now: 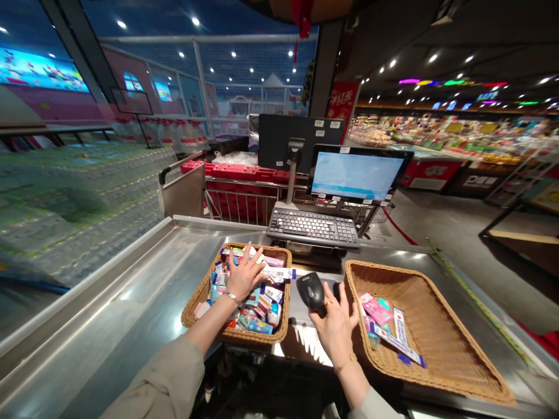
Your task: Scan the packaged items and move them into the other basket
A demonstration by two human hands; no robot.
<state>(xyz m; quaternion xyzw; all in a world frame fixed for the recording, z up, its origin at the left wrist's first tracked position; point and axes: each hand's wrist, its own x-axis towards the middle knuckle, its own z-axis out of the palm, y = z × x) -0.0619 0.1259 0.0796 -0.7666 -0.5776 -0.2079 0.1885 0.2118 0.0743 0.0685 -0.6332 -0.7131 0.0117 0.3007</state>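
My left hand [243, 273] lies with fingers spread on the pile of small colourful packets [262, 305] inside the left wicker basket [198, 302]. It grips nothing that I can see. My right hand [335, 323] is raised between the two baskets, fingers apart, right beside a black handheld barcode scanner [311, 289] that its thumb side touches. To its right, the right wicker basket [441, 349] holds a few packets [384, 326] near its left end.
Both baskets sit on a steel checkout counter [131, 314]. Behind them are a keyboard [313, 227], a lit monitor [356, 174] and red shopping carts [238, 186]. Store aisles lie at the right, a bottled-water stack at the left.
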